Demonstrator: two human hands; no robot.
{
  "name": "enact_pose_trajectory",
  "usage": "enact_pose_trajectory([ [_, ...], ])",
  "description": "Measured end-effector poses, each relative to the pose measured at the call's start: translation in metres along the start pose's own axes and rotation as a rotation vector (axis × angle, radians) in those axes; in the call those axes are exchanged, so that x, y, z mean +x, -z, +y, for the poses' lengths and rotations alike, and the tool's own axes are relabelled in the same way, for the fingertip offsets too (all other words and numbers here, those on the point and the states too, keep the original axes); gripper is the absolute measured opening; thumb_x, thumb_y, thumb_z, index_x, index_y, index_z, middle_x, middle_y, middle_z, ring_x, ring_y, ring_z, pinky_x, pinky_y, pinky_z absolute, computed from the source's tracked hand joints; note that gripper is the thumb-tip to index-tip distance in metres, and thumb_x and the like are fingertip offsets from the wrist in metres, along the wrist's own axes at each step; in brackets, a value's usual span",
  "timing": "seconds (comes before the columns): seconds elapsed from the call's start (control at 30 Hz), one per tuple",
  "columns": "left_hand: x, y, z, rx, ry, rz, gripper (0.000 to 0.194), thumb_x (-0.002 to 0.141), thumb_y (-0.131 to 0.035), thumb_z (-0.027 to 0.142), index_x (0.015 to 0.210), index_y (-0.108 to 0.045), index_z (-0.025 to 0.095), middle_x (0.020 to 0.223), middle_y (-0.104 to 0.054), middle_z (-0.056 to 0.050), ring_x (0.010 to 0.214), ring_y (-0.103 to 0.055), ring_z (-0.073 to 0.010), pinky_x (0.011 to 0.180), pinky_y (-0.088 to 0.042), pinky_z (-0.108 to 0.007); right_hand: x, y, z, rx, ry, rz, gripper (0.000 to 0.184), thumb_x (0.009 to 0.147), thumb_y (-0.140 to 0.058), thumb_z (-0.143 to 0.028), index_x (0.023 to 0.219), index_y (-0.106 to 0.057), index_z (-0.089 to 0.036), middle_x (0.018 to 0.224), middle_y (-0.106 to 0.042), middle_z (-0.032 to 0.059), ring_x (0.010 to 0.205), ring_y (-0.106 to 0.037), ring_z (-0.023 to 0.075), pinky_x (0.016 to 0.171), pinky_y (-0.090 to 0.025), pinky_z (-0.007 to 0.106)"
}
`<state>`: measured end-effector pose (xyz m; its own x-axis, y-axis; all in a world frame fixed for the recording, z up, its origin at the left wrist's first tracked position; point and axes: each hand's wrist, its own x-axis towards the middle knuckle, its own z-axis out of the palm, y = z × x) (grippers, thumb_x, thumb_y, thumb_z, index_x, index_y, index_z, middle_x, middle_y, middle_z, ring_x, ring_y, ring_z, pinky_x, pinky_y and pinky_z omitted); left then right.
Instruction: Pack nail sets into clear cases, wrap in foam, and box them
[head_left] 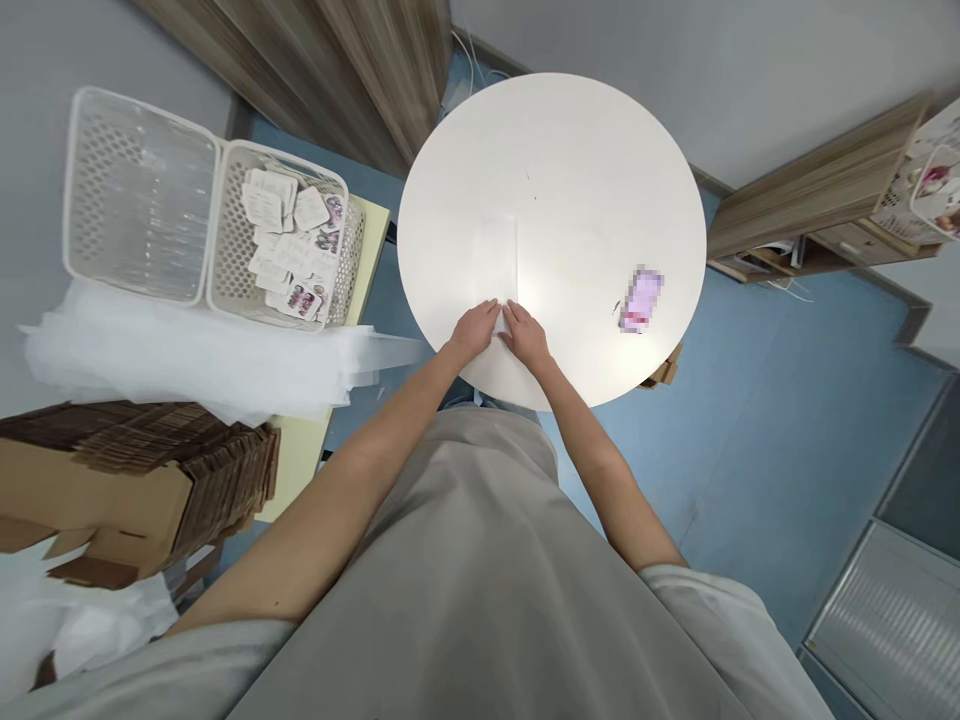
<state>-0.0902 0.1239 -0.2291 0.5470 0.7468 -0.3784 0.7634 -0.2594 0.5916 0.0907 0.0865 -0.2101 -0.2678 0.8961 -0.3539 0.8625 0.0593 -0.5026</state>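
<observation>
A thin translucent white sheet [499, 255] lies on the white round table [592, 150], its right edge showing as a faint straight line. At the sheet's near end my left hand [476, 330] is closed on it, fingertips pointing inward. Close beside it my right hand [526, 335] grips the same end, thumb and fingers drawn together. The two sets of fingertips almost meet. What lies under the fingers is hidden.
A blurred-out purple item [641, 298] lies on the table's right. To the left are an open white basket [225, 230] with printed cards [289, 245], a pile of translucent white sheets [195, 345] and flattened cardboard boxes [97, 500]. A wooden cabinet [817, 190] stands right.
</observation>
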Motion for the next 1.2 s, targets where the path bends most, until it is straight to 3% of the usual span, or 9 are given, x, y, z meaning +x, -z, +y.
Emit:
enact_pose_trajectory([
  [0.23, -0.068, -0.021, -0.007, 0.065, -0.146, -0.115, 0.081, 0.095, -0.066, 0.028, 0.168, -0.039, 0.008, 0.177, -0.035, -0.02, 0.166, -0.033, -0.0311, 0.138, -0.023, -0.046, -0.065, -0.04, -0.01, -0.089, 0.078, -0.062, 0.063, 0.107, -0.05, -0.016, 0.169, -0.04, -0.008, 0.177, -0.032, 0.0216, 0.166, -0.033, 0.0327, 0.13, -0.043, 0.05],
  [0.4, -0.087, -0.028, -0.006, -0.001, -0.119, -0.157, 0.089, 0.089, -0.073, 0.027, 0.169, -0.038, 0.01, 0.179, -0.032, -0.018, 0.167, -0.031, -0.0309, 0.138, -0.023, -0.046, -0.085, -0.046, -0.005, -0.061, 0.146, -0.079, 0.061, 0.113, -0.047, -0.032, 0.169, -0.04, -0.009, 0.177, -0.033, 0.0211, 0.165, -0.036, 0.0324, 0.128, -0.046, 0.05],
  [0.53, -0.079, -0.021, -0.002, -0.173, 0.112, -0.055, 0.075, 0.094, -0.074, 0.043, 0.162, -0.054, 0.018, 0.17, -0.05, -0.011, 0.157, -0.049, -0.0306, 0.132, -0.036, -0.041, -0.075, -0.029, 0.004, -0.001, 0.117, -0.075, 0.059, 0.116, -0.038, -0.046, 0.166, -0.045, -0.015, 0.173, -0.044, 0.0179, 0.153, -0.054, 0.0316, 0.12, -0.053, 0.047],
  [0.67, -0.065, -0.01, 0.001, -0.263, 0.331, 0.049, 0.051, 0.099, -0.07, 0.05, 0.139, -0.074, 0.02, 0.142, -0.075, -0.011, 0.133, -0.068, -0.032, 0.117, -0.05, -0.041, -0.052, -0.011, 0.003, 0.039, -0.033, -0.075, 0.055, 0.118, -0.035, -0.05, 0.157, -0.055, -0.018, 0.155, -0.064, 0.0154, 0.124, -0.073, 0.0316, 0.102, -0.061, 0.043],
  [0.8, -0.052, -0.003, 0.005, -0.173, 0.509, 0.093, 0.039, 0.102, -0.063, 0.052, 0.104, -0.08, 0.017, 0.107, -0.081, -0.015, 0.102, -0.073, -0.0312, 0.093, -0.055, -0.039, -0.023, -0.003, -0.002, 0.065, -0.151, -0.054, 0.049, 0.117, -0.038, -0.049, 0.147, -0.06, -0.016, 0.134, -0.073, 0.0159, 0.103, -0.074, 0.0288, 0.091, -0.06, 0.04],
  [0.9, -0.044, 0.001, 0.01, -0.164, 0.553, 0.109, 0.034, 0.104, -0.06, 0.047, 0.091, -0.075, 0.019, 0.098, -0.079, -0.013, 0.095, -0.07, -0.0298, 0.086, -0.052, -0.038, -0.004, -0.002, -0.005, 0.067, -0.209, -0.032, 0.041, 0.115, -0.045, -0.047, 0.133, -0.065, -0.017, 0.127, -0.07, 0.0155, 0.098, -0.071, 0.0272, 0.088, -0.058, 0.038],
  [1.0, -0.036, 0.006, 0.017, -0.189, 0.624, 0.094, 0.026, 0.102, -0.062, 0.043, 0.097, -0.073, 0.02, 0.099, -0.077, -0.013, 0.1, -0.07, -0.0324, 0.087, -0.053, -0.04, 0.008, -0.002, -0.008, 0.061, -0.291, -0.008, 0.034, 0.111, -0.054, -0.042, 0.134, -0.063, -0.018, 0.128, -0.067, 0.0156, 0.1, -0.07, 0.0283, 0.086, -0.059, 0.04],
  [1.07, -0.032, 0.009, 0.021, -0.19, 0.668, 0.099, 0.026, 0.1, -0.066, 0.04, 0.115, -0.071, 0.019, 0.113, -0.076, -0.016, 0.109, -0.07, -0.0353, 0.091, -0.054, -0.043, 0.013, 0.001, -0.014, 0.043, -0.33, 0.026, 0.041, 0.109, -0.058, -0.038, 0.144, -0.056, -0.018, 0.135, -0.063, 0.0179, 0.105, -0.069, 0.0301, 0.086, -0.06, 0.042],
  [1.2, -0.025, 0.011, 0.023, -0.103, 0.593, 0.18, 0.061, 0.097, -0.07, 0.027, 0.153, -0.05, 0.014, 0.151, -0.059, -0.024, 0.134, -0.061, -0.0405, 0.106, -0.053, -0.05, 0.023, 0.011, -0.033, -0.095, -0.236, 0.065, 0.044, 0.107, -0.058, -0.025, 0.149, -0.051, -0.013, 0.147, -0.056, 0.025, 0.129, -0.06, 0.0353, 0.098, -0.057, 0.048],
])
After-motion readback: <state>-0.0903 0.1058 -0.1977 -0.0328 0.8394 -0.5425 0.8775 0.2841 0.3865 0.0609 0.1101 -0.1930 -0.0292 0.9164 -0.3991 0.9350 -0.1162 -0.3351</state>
